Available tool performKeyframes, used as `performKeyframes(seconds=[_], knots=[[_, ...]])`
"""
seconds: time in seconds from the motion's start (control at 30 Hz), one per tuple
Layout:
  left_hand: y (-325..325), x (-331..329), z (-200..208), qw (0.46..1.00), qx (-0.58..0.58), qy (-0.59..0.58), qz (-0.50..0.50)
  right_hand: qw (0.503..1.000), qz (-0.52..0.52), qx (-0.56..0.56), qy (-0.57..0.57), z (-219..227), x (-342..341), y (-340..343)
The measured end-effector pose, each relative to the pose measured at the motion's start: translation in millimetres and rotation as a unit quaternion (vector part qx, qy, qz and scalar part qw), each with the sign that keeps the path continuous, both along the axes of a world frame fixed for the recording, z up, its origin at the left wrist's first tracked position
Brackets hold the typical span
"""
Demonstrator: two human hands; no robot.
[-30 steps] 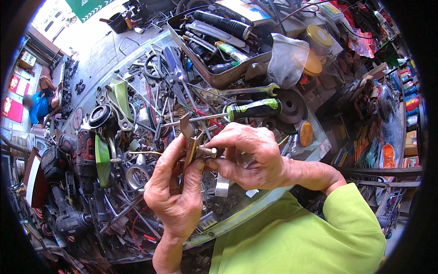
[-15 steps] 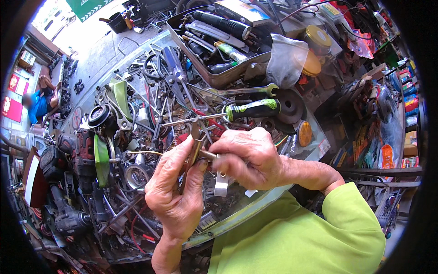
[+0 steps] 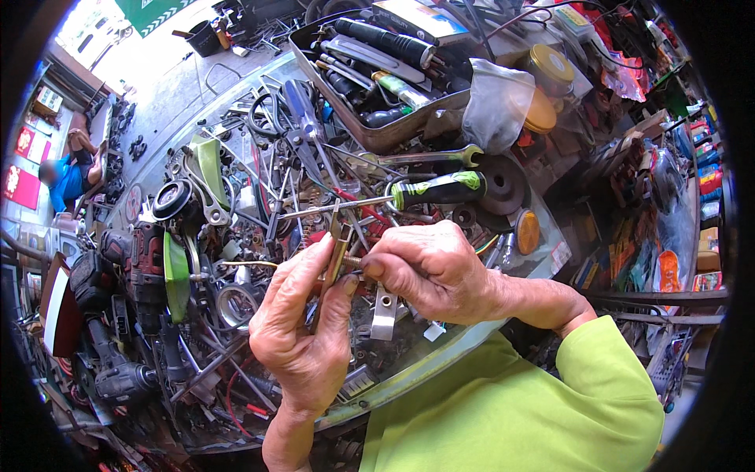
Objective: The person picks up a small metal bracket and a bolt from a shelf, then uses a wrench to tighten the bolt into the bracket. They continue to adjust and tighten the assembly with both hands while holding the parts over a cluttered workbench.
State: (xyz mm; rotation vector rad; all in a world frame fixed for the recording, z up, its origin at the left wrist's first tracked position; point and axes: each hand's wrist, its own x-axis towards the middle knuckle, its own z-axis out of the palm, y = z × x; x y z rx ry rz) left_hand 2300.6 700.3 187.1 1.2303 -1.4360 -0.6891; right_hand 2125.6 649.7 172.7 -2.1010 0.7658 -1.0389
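Observation:
Pinched upright between the thumb and fingers of my left hand (image 3: 299, 338) is a narrow, brass-coloured metal bar (image 3: 336, 258). It looks like a folded channel piece. From its right side sticks a short threaded bolt (image 3: 353, 260), whose outer end is closed in the thumb and fingertips of my right hand (image 3: 440, 271). How deep the bolt sits in the bar cannot be made out. Under my right fingers a flat silver bracket with a hole (image 3: 383, 316) lies on the bench. Just beyond my hands rests a screwdriver with a black and green handle (image 3: 439, 189).
Loose tools and metal parts crowd the glass-topped bench (image 3: 464, 340). A metal tray (image 3: 385, 140) of tools stands at the back, with an open-ended wrench (image 3: 432, 157) before it. Power drills (image 3: 145, 263) lie left. A person in blue (image 3: 67, 182) sits far left.
My right fingers, blurred before, are now sharp and have shifted slightly on the bolt, which shows more clearly against the bar. My left hand stays almost still.

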Motion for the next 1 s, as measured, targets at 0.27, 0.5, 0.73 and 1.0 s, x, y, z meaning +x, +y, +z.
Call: performKeyframes(seconds=[0.27,0.5,0.73,1.0], knots=[[1,0,0,0.999,0.019,0.037,0.000,0.991,-0.029,0.120,-0.055,19,3,6],[2,-1,4,0.995,0.040,0.088,-0.004,0.993,-0.064,0.050,-0.082,10,8,7],[3,0,3,0.997,0.042,0.069,-0.002,0.999,0.024,0.047,0.000,7,-1,2],[3,-1,4,0.994,0.041,0.103,-0.002,0.992,-0.047,0.097,-0.063,21,6,11]])
